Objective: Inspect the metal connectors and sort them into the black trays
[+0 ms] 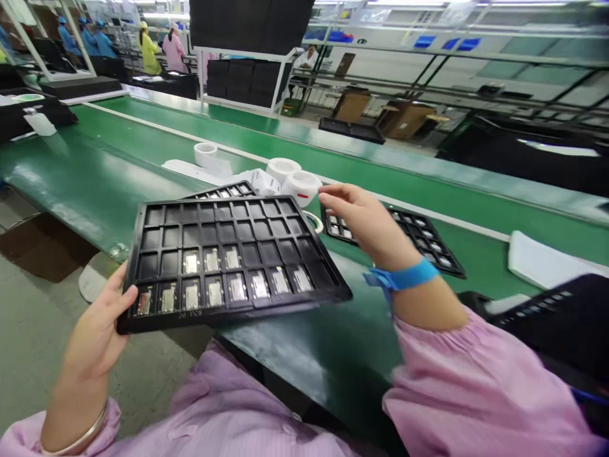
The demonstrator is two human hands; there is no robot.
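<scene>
A black compartment tray (216, 231) is tilted in front of me, gripped at its near left corner by my left hand (102, 317), thumb on the rim. Small silvery metal parts (238, 287) fill much of its nearest row, and several more sit in the row behind. The farther pockets hold nothing. My right hand (359, 219), with a blue wrist strap (412, 275), reaches past the tray beside a white label roll (302, 185). Its thumb and index finger are stretched forward, slightly apart, and I see nothing between them.
Other trays lie on the green bench (143, 171): one filled tray (428, 241) under my right forearm, another (233, 190) behind the held tray. More white rolls (283, 168) and paper strips stand behind. White sheets (552, 260) lie at right. Co-workers (174, 47) are far off.
</scene>
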